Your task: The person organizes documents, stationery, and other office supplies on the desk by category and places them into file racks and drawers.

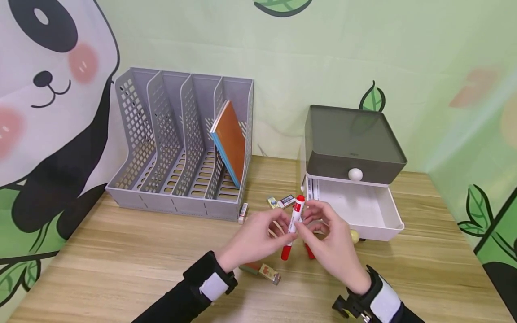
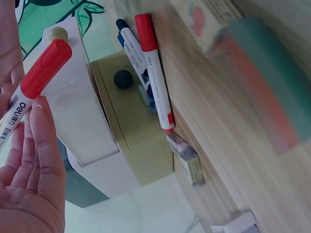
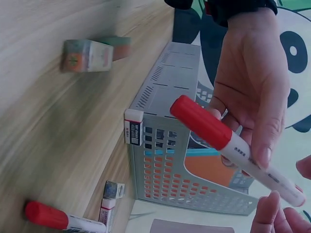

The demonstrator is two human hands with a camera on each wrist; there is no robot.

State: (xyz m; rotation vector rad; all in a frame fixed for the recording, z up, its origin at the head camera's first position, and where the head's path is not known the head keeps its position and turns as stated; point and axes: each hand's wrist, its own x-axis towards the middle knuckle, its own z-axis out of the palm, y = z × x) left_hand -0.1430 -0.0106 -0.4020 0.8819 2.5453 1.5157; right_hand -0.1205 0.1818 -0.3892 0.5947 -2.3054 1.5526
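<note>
A red-capped whiteboard marker (image 1: pixel 296 218) is held slantwise above the table, its long cap (image 2: pixel 46 68) pointing down. My left hand (image 1: pixel 258 233) pinches its barrel between thumb and fingers. My right hand (image 1: pixel 329 240) is close at its other end with loosely bent fingers; a fingertip (image 3: pixel 273 200) is right at the barrel, and another stands off from it. Below, a second red marker (image 2: pixel 154 73) lies on the table, partly hidden by my right hand in the head view. Beside it are markers with black (image 2: pixel 121 24) and blue caps.
Left stands a grey file rack (image 1: pixel 177 204) with an orange-covered book (image 1: pixel 234 139). At right is a drawer unit (image 1: pixel 355 134), its white drawer (image 1: pixel 387 226) pulled out. Small erasers (image 1: pixel 286 200) lie between them. A small patterned box (image 1: pixel 269 273) is near my left wrist.
</note>
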